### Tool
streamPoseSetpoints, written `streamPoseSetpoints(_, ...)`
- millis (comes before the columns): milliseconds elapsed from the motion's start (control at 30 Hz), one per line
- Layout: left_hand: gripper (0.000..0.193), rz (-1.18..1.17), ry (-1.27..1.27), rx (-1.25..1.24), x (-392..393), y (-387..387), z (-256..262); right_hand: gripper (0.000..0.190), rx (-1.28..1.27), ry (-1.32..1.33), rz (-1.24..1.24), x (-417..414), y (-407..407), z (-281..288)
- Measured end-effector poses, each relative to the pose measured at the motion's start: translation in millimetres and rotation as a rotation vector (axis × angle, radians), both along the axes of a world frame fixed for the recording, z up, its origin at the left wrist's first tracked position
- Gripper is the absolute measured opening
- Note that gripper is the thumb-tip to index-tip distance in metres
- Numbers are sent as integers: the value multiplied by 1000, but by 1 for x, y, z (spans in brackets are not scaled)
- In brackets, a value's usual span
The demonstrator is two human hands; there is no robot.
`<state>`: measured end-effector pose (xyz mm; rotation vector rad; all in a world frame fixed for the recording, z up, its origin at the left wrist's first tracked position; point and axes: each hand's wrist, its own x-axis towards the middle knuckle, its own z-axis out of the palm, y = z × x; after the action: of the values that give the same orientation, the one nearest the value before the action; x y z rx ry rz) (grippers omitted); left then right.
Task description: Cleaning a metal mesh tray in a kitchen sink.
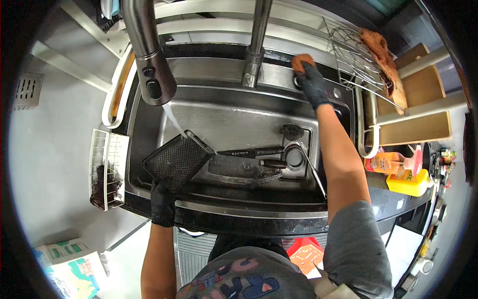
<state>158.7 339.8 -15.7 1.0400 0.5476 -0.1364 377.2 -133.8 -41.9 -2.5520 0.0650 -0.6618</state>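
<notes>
My left hand [163, 205], in a black glove, grips the near edge of a black rectangular tray with a textured face [178, 161] and holds it tilted over the left of the sink [224, 116]. Water [173, 119] streams from the pull-down faucet head [158, 84] onto the tray's far corner. At the sink's back ledge, my right hand [314, 84], also black-gloved, is closed on an orange-brown sponge or cloth [303, 62]. A black knife [250, 152] and a cleaver [235, 166] lie in the basin, handles toward the drain [295, 156].
A long-handled black scrubber [293, 132] leans in the basin's right side. To the left hangs a white wire basket [108, 149]. At right stand an orange spray bottle [388, 162], a yellow bottle [409, 183] and a rack holding cutting boards [414, 127]. The faucet post [257, 41] rises behind.
</notes>
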Motion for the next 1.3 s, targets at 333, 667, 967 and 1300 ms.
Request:
streamPoseSetpoints(333, 45, 15, 41, -39, 2, -6, 9, 24, -29, -143, 303, 4, 74, 4)
streamPoseSetpoints(667, 44, -18, 70, 138, 0, -1, -9, 31, 158, -177, 100, -25, 62, 14)
streamPoseSetpoints(967, 44, -61, 37, -26, 5, -6, 6, 29, -108, -30, 139, -12, 91, 8)
streamPoseSetpoints(1300, 37, -119, 48, 86, 7, 4, -6, 20, 187, 87, 357, -99, 154, -33)
